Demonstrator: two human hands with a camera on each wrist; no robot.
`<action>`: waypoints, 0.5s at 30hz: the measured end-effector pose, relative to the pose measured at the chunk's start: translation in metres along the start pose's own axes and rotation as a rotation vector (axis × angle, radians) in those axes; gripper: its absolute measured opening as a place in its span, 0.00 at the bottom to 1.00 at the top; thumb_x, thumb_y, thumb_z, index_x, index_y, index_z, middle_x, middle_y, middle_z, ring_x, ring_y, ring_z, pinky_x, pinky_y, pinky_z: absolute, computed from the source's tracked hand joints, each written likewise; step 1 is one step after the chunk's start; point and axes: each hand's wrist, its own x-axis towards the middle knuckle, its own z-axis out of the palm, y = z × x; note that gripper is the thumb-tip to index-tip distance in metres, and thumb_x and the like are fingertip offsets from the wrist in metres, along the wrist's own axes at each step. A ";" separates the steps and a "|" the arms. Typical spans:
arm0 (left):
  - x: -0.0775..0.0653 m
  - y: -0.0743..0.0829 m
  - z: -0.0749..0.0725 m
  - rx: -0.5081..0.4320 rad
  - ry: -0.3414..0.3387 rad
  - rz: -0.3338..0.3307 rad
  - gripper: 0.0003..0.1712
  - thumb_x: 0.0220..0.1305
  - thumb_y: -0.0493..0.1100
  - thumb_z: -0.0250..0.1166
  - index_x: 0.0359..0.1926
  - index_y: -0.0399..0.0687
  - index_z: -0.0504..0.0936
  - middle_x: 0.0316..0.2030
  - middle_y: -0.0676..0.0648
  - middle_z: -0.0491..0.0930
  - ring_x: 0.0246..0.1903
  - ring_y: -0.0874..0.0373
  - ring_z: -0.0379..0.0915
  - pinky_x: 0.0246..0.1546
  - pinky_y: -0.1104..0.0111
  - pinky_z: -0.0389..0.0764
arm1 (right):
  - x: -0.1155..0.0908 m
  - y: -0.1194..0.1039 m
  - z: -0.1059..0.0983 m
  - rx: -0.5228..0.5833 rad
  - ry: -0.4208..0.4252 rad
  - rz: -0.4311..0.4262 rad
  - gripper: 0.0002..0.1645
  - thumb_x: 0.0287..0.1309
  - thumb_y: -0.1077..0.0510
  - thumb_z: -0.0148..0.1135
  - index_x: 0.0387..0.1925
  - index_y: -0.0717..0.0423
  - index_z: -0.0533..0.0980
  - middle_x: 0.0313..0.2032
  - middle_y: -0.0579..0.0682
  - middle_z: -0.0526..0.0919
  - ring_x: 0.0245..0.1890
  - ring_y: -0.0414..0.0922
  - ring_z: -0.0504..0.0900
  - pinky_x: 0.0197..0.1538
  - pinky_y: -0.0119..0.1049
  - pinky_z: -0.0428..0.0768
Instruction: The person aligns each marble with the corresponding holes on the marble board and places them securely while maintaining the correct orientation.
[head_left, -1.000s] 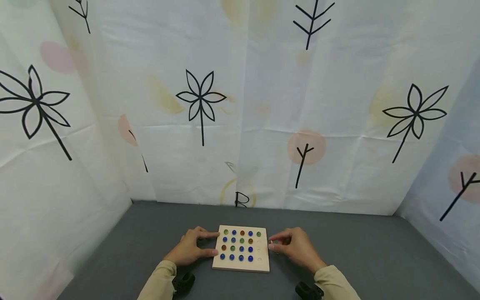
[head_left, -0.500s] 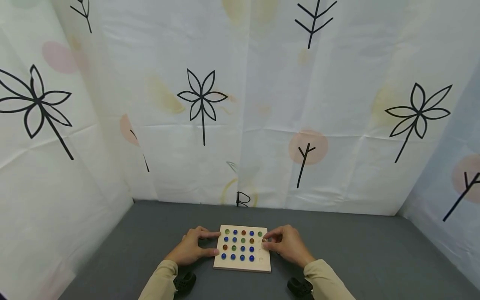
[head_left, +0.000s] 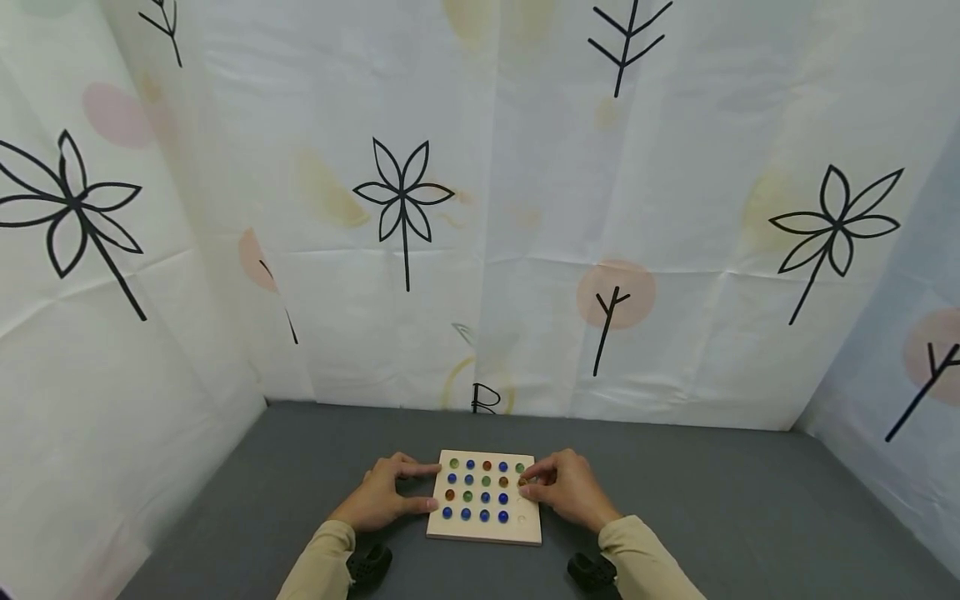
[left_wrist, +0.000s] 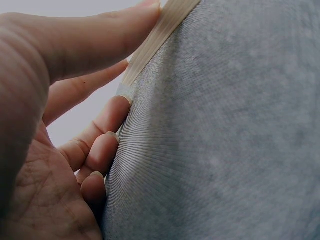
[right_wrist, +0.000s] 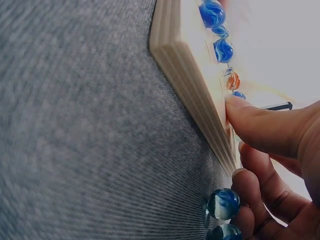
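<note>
A pale wooden board (head_left: 483, 530) lies flat on the grey table, with rows of blue, green and amber marbles in its hollows. Along its left edge, the straight thumb and index finger of my left hand (head_left: 378, 500) press the side, the other fingers curled near the tabletop. My right hand (head_left: 572, 493) pinches an amber marble (head_left: 522, 482) between thumb and index finger, at the second hollow from the back in the right column. Fingertips partly hide that marble. In the right wrist view, two blue marbles (right_wrist: 223, 204) lie by the curled lower fingers of this hand; whether they are held I cannot tell.
The dark grey tabletop (head_left: 360, 433) surrounds the board. Behind and at both sides hangs a white printed cloth (head_left: 525, 333). A bare hollow (head_left: 521, 519) shows at the board's near right corner. Each wrist wears a black camera (head_left: 592, 572).
My right hand has moved left from beside the board to over its right column, carrying the amber marble to a hollow. The left hand stays on the edge.
</note>
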 end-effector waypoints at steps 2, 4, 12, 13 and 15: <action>0.000 0.000 0.000 0.000 0.000 0.006 0.32 0.57 0.54 0.77 0.62 0.55 0.84 0.51 0.47 0.75 0.58 0.40 0.67 0.59 0.30 0.54 | 0.000 0.000 0.001 -0.002 0.001 0.005 0.05 0.55 0.61 0.76 0.36 0.55 0.89 0.23 0.42 0.78 0.21 0.39 0.71 0.22 0.30 0.68; 0.000 0.000 0.000 0.000 0.000 0.011 0.32 0.57 0.54 0.77 0.63 0.55 0.84 0.52 0.47 0.75 0.58 0.40 0.67 0.59 0.30 0.54 | 0.001 -0.001 0.002 -0.003 0.003 0.011 0.05 0.55 0.61 0.76 0.35 0.55 0.89 0.23 0.42 0.78 0.21 0.39 0.72 0.22 0.30 0.69; 0.000 -0.001 0.000 0.004 0.002 0.005 0.32 0.57 0.54 0.77 0.63 0.55 0.84 0.52 0.47 0.75 0.58 0.39 0.67 0.59 0.30 0.55 | 0.001 -0.001 0.003 -0.002 0.000 0.014 0.05 0.56 0.60 0.76 0.36 0.55 0.89 0.23 0.42 0.79 0.22 0.40 0.73 0.23 0.31 0.70; 0.000 0.000 0.000 0.003 0.002 0.003 0.32 0.57 0.54 0.77 0.63 0.55 0.84 0.52 0.47 0.75 0.58 0.39 0.67 0.59 0.30 0.55 | 0.001 -0.001 0.003 0.001 0.000 0.013 0.05 0.56 0.60 0.76 0.36 0.55 0.89 0.23 0.42 0.79 0.23 0.40 0.73 0.23 0.31 0.71; 0.000 0.000 0.000 0.005 0.003 0.002 0.32 0.57 0.54 0.77 0.63 0.55 0.84 0.51 0.47 0.75 0.58 0.40 0.67 0.59 0.30 0.55 | 0.001 -0.001 0.003 0.003 0.000 0.012 0.05 0.56 0.60 0.76 0.36 0.55 0.89 0.24 0.42 0.80 0.23 0.40 0.74 0.23 0.31 0.71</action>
